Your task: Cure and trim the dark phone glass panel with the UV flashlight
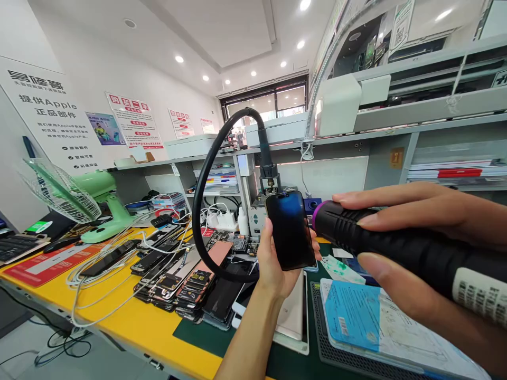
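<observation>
My left hand (273,269) grips a black smartphone (291,232) upright, its dark screen facing me with a faint blue glow near the top. Close on the right, my right hand (400,232) is wrapped round a thick black flashlight (415,253) with a purple rim and a barcode label. The flashlight's head points left at the phone's right edge. A thick black flexible tube (200,195) arches behind the phone, beside a small machine (256,217).
Stacks of dismantled phones (190,279) cover the middle of the yellow table (130,327). Left are a green fan (99,195) and tangled white cables (83,279). A blue-and-white package (352,311) lies on the right, below a grey shelf (380,129).
</observation>
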The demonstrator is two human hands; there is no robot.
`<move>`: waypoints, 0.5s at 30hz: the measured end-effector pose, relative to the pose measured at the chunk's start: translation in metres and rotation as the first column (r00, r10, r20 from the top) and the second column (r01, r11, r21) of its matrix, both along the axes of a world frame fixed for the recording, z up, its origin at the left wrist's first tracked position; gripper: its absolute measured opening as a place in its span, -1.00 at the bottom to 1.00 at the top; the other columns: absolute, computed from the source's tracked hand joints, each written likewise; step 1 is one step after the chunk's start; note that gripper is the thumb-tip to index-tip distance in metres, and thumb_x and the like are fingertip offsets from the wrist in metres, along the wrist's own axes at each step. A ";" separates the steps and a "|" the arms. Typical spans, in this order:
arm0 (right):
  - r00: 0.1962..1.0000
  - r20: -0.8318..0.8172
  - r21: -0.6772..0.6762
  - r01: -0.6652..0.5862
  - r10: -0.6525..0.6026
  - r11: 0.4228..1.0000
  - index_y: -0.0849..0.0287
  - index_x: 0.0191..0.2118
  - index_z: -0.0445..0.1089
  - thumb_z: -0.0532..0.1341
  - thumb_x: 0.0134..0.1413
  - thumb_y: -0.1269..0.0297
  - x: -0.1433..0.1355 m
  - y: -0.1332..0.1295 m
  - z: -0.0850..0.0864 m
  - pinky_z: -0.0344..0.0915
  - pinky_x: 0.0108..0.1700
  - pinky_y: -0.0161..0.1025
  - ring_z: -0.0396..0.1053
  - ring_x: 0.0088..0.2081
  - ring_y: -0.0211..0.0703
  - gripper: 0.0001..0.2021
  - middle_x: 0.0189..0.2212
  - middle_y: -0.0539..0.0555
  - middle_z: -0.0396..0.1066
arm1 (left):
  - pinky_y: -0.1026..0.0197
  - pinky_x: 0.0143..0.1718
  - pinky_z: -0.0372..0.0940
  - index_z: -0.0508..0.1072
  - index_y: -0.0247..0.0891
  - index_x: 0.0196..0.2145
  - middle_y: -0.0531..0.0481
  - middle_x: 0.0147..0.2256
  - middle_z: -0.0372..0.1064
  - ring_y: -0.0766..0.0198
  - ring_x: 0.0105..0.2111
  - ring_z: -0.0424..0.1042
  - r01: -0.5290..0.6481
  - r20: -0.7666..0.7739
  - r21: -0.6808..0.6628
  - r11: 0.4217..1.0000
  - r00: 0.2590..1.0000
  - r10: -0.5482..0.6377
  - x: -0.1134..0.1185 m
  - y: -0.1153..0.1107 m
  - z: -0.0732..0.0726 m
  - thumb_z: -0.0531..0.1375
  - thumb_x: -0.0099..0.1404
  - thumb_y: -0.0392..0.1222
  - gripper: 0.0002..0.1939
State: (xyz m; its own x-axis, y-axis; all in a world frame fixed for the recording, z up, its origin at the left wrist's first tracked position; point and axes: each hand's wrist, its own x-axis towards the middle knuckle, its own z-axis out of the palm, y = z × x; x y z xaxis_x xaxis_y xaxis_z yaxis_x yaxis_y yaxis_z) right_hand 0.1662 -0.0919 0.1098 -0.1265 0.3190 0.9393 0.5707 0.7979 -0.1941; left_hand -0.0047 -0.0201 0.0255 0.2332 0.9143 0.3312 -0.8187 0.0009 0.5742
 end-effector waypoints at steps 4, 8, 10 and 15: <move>0.999 0.032 0.032 -0.007 0.006 0.999 -0.09 -0.24 0.52 0.40 -0.05 0.17 0.004 0.002 -0.001 0.49 0.01 -0.22 0.57 -0.09 -0.02 -0.81 -0.07 -0.05 0.56 | 0.16 -0.39 0.36 0.62 -0.40 -0.19 -0.20 -0.34 0.52 0.14 -0.42 0.47 0.027 0.013 0.016 1.000 1.000 -0.027 0.000 0.000 0.001 -0.05 0.42 0.30 -0.29; 1.000 0.030 0.024 -0.009 0.008 1.000 -0.11 -0.22 0.52 0.40 -0.04 0.18 0.006 0.002 -0.002 0.49 0.03 -0.18 0.56 -0.07 0.02 -0.80 -0.05 -0.04 0.56 | 0.17 -0.39 0.34 0.62 -0.41 -0.17 -0.21 -0.34 0.52 0.14 -0.42 0.45 0.047 0.006 0.032 0.998 0.999 -0.047 0.000 0.000 0.000 -0.07 0.42 0.32 -0.26; 0.999 0.049 0.026 0.000 -0.001 1.000 -0.12 -0.21 0.51 0.40 -0.04 0.17 0.006 0.001 -0.002 0.49 0.05 -0.17 0.56 -0.07 0.03 -0.79 -0.05 -0.03 0.55 | 0.16 -0.40 0.33 0.61 -0.43 -0.16 -0.22 -0.36 0.51 0.14 -0.43 0.45 0.058 0.001 0.040 0.997 0.998 -0.058 0.000 0.000 0.000 -0.09 0.42 0.33 -0.24; 0.999 0.047 0.025 0.022 -0.024 0.999 -0.15 -0.24 0.49 0.38 -0.03 0.13 0.003 -0.002 -0.002 0.51 0.04 -0.13 0.56 -0.08 0.05 -0.82 -0.07 -0.03 0.55 | 0.17 -0.39 0.32 0.61 -0.45 -0.15 -0.21 -0.37 0.49 0.15 -0.43 0.45 0.059 0.003 0.056 0.997 0.998 -0.059 0.001 0.000 0.000 -0.10 0.43 0.33 -0.22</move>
